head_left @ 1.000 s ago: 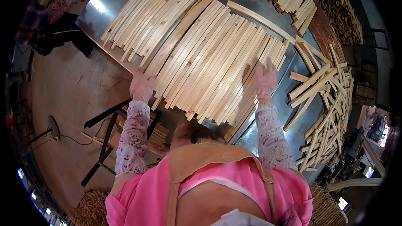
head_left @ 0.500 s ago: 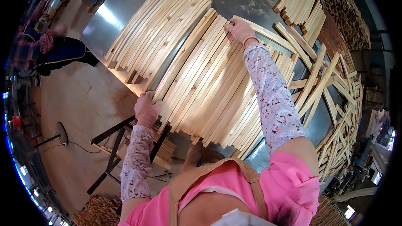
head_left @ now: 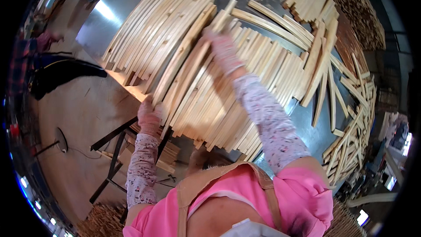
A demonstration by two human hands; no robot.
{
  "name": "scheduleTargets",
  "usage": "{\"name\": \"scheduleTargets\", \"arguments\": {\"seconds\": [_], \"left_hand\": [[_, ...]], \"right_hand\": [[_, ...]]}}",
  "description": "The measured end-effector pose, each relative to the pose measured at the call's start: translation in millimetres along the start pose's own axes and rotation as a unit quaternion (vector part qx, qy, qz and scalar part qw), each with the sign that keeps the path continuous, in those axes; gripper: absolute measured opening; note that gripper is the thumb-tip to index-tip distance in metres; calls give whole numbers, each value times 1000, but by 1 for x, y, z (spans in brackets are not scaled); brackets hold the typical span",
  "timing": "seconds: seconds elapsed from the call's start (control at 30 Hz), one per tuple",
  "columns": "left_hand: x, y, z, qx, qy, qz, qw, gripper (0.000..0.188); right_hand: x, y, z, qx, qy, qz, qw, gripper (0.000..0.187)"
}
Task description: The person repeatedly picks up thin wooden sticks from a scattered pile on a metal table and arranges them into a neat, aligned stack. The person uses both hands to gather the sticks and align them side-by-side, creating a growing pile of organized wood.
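A row of pale wooden strips (head_left: pixel 228 101) lies side by side in front of me on the metal table (head_left: pixel 280 129). In a pinkish glove, my left hand (head_left: pixel 150 116) is closed round the near end of a strip at the row's left edge. My right hand (head_left: pixel 221 50), also gloved and blurred by motion, grips the far part of a strip (head_left: pixel 195 57) there; its far end sticks out beyond my fingers. Just left of it lies another long strip (head_left: pixel 184 52). Farther left is a second row of strips (head_left: pixel 160 28), laid close together.
Loose strips (head_left: pixel 322 66) lie crossed to the right, beside a tangled heap (head_left: pixel 351 145). More stacked strips (head_left: pixel 309 0) are at the far right. A person in dark clothes (head_left: pixel 57 72) is at the left. Black table legs (head_left: pixel 115 153) stand below the near edge.
My right hand has swept left across the row to its left edge, and the strips under it have shifted. My left hand has barely moved. Several strips at right have shifted.
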State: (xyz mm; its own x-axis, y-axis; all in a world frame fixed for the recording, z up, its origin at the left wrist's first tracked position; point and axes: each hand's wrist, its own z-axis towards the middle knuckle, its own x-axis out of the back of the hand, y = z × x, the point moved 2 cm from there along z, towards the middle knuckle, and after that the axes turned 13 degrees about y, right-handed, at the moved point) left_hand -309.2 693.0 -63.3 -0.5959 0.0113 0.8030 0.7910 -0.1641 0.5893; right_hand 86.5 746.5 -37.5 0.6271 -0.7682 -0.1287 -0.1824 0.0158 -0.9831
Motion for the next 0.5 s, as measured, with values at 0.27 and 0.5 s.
{"name": "scheduleTargets", "arguments": {"seconds": [0.27, 0.5], "left_hand": [[81, 63, -24, -181, 70, 76, 978, 38], [28, 98, -73, -155, -162, 204, 953, 81]], "right_hand": [[42, -88, -19, 68, 25, -149, 986, 68], [83, -15, -30, 34, -57, -519, 852, 58]]}}
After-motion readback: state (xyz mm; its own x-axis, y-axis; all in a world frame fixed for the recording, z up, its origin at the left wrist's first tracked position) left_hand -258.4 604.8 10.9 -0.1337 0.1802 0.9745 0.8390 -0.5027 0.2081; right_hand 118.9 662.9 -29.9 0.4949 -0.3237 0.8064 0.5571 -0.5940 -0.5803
